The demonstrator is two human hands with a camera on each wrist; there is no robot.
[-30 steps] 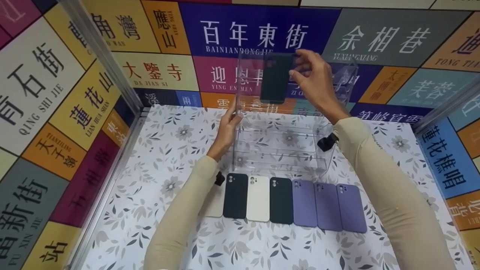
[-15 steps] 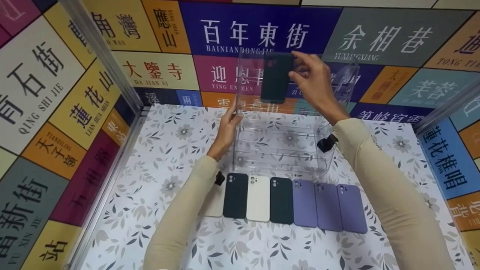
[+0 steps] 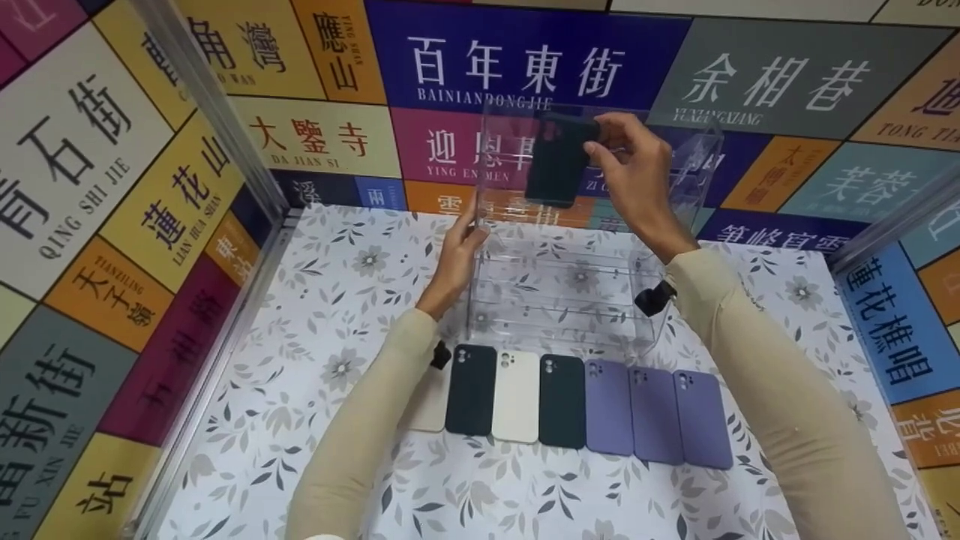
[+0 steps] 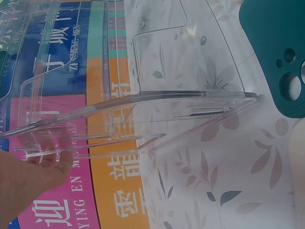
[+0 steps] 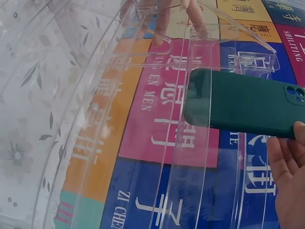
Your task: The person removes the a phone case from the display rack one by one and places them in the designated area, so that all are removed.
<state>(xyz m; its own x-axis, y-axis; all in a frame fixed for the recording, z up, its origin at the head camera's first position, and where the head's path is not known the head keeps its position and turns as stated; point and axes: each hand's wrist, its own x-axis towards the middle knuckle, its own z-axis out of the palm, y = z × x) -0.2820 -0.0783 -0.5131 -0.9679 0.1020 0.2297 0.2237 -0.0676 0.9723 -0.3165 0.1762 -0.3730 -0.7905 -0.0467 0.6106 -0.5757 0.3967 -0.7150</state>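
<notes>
In the head view, my right hand (image 3: 636, 169) pinches a dark green phone case (image 3: 556, 165) by its upper right edge. The case is slightly tilted at the upper part of a clear plastic tiered rack (image 3: 555, 304). Through the right wrist view, the lower end of the case (image 5: 248, 102) appears behind or within a clear ledge; how it rests there I cannot tell. My left hand (image 3: 454, 259) grips the rack's left side, its fingers partly seen through the plastic in the left wrist view.
Before the rack lies a row of phone cases: a cream one (image 3: 516, 397), dark ones such as the green case (image 3: 562, 401), and purple ones (image 3: 656, 416) on the right. Another pale case (image 3: 427, 401) is partly behind my left sleeve. Printed panels (image 3: 525, 60) enclose the table.
The top of the green case has tilted to the right and down a little, with my right hand moving slightly the same way. My left hand still holds the rack's side.
</notes>
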